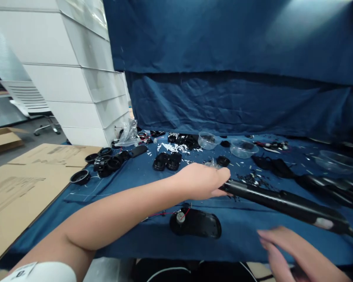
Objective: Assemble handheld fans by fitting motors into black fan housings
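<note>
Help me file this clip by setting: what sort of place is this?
Probably a workspace for assembling or repairing small devices. The blue-covered table has small white pieces scattered on it, clear plastic tubs stand toward its back, and the left hand grips a long black tool.

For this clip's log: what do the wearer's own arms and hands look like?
Human hands, both ungloved: the left hand and the slightly blurred right hand. Both forearms are bare as far as they show. Above the left elbow sits a white sleeve or band with a small dark marking; no sleeve shows on the right.
</note>
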A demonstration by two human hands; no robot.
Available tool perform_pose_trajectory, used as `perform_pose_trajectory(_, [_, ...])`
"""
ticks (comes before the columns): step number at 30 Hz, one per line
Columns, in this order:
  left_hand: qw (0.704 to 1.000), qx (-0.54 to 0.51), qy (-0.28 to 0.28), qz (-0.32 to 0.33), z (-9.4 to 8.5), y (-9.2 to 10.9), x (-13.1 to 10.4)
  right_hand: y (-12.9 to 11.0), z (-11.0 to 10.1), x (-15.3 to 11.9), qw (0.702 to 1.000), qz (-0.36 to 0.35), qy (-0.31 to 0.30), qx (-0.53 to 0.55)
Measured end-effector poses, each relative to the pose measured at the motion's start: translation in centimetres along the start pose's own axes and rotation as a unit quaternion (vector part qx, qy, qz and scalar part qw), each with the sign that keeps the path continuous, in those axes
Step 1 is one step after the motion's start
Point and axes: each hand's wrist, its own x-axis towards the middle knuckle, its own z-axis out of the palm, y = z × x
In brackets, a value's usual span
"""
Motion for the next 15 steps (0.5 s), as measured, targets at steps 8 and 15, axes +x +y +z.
perform_pose_trajectory(8, [0.998, -0.063, -0.003, 0.009, -0.1, 0.8, 0.9, -4.3, 3.2, 10.2, 0.737, 0.201, 0.176, 0.621])
perform_pose_trajectory(15, [0.991, -0.117, 0.022, -0.060, -2.8, -6.4, -0.7, -1.1, 0.8, 16.2, 0.743, 0.147, 0.279, 0.590])
